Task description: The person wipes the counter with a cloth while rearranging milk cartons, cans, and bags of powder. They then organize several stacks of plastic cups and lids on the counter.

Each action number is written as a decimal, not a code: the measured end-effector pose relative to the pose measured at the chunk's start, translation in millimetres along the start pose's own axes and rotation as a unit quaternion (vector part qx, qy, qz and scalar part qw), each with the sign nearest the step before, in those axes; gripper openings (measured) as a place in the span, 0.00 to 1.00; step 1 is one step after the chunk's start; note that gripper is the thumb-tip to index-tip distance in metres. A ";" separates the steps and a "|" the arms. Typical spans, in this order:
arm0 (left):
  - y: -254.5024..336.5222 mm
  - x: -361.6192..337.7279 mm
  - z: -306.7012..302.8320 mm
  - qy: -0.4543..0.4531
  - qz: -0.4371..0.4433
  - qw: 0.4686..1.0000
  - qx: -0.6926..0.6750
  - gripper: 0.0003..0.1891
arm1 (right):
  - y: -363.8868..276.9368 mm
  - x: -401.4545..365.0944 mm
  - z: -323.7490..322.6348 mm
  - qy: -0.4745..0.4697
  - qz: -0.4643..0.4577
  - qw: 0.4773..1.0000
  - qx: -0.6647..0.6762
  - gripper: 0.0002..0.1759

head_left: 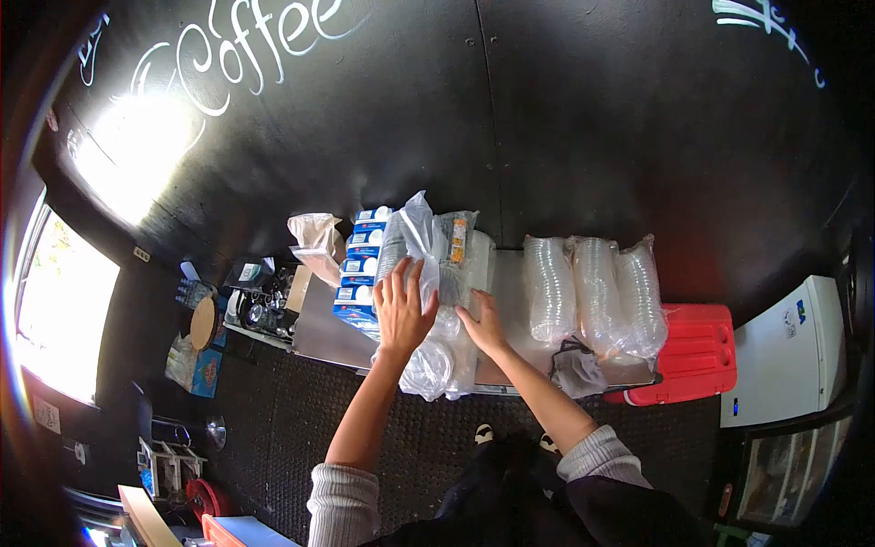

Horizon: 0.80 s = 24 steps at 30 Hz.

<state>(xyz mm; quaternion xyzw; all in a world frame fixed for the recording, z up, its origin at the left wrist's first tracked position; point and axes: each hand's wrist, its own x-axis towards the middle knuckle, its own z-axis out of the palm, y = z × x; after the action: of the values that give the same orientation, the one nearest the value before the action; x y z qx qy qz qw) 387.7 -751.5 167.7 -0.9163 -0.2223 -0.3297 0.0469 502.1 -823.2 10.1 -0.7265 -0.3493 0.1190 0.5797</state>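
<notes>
My left hand [404, 308] lies with spread fingers on top of a plastic-wrapped sleeve of stacked grey lids or cups [393, 246]. Against the right side of the bagged stacks rests my right hand [483, 322], thumb and fingers apart. Between my hands are clear plastic wrapping and a sleeve of clear cups or lids [477, 264]; an orange label [458, 239] shows on a bag behind them. Nearer to me, a bundle of clear round lids [427, 369] sits by the counter's front edge. Blue and white cartons [357, 292] stand just left of my left hand.
On the steel counter [510, 358], bagged stacks of clear cups [597, 292] stand to the right, near a grey drawstring pouch [578, 369]. Beyond are a red cooler box [697, 354] and a white freezer [788, 354]. A paper bag [316, 244] stands left; a black wall closes the back.
</notes>
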 end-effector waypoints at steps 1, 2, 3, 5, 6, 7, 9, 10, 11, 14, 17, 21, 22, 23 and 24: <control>-0.3 0.0 -1.2 0.005 -0.017 1.000 0.005 0.33 | 1.7 -0.4 -0.8 0.009 0.001 1.000 -0.003 0.35; -0.7 0.1 -2.4 0.010 -0.034 0.999 0.011 0.33 | 3.7 -1.6 -2.5 0.009 0.001 1.000 -0.004 0.35; -1.6 0.1 -3.4 0.015 -0.051 0.998 0.016 0.34 | 3.7 -2.8 -5.3 0.009 0.009 1.000 0.001 0.36; -7.7 -1.1 -1.7 0.026 -0.084 0.996 0.006 0.37 | 2.1 -2.2 -6.1 0.010 0.016 1.000 0.005 0.38; -11.6 -2.3 -0.3 0.023 -0.126 0.992 -0.011 0.38 | 3.5 -1.0 -2.8 -0.019 0.052 0.998 0.006 0.40; -14.6 -3.8 1.7 0.020 -0.167 0.985 -0.027 0.40 | 4.8 -0.9 1.0 -0.047 0.088 0.995 0.007 0.42; -18.8 -5.4 7.8 -0.014 -0.175 0.984 -0.014 0.41 | 2.4 -1.9 9.4 -0.070 0.095 0.993 -0.032 0.43; -20.6 -6.2 10.9 -0.048 -0.183 0.982 -0.003 0.42 | -0.8 -2.3 13.5 -0.092 0.102 0.988 -0.072 0.45; -22.1 -7.1 14.1 -0.082 -0.190 0.978 0.009 0.42 | -3.8 -2.0 16.9 -0.092 0.101 0.988 -0.071 0.45; -16.8 5.9 10.9 -0.082 -0.190 0.978 0.019 0.36 | -7.5 -1.3 24.9 -0.072 0.075 0.990 -0.097 0.45; -18.6 5.7 18.8 -0.044 -0.137 0.989 0.018 0.23 | -17.3 0.3 27.1 -0.084 0.088 0.984 -0.129 0.45; -21.3 6.4 23.3 0.000 -0.124 0.992 0.004 0.19 | -17.9 0.0 26.7 -0.077 0.087 0.983 -0.144 0.44; -22.8 8.9 22.4 0.017 -0.166 0.986 -0.012 0.22 | -17.4 0.1 26.4 -0.080 0.083 0.982 -0.150 0.44; -25.6 11.9 21.1 0.034 -0.209 0.977 -0.027 0.26 | -16.8 0.3 26.2 -0.078 0.084 0.982 -0.150 0.44; -36.9 13.6 23.5 0.016 -0.227 0.972 -0.061 0.40 | -16.3 -0.2 26.5 -0.074 0.083 0.984 -0.139 0.44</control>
<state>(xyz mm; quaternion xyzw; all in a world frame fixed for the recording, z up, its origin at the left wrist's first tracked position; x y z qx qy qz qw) 394.6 -707.9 155.7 -0.8377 -0.4027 -0.3598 -0.0816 480.6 -801.8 17.2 -0.8154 -0.3432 0.1703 0.4340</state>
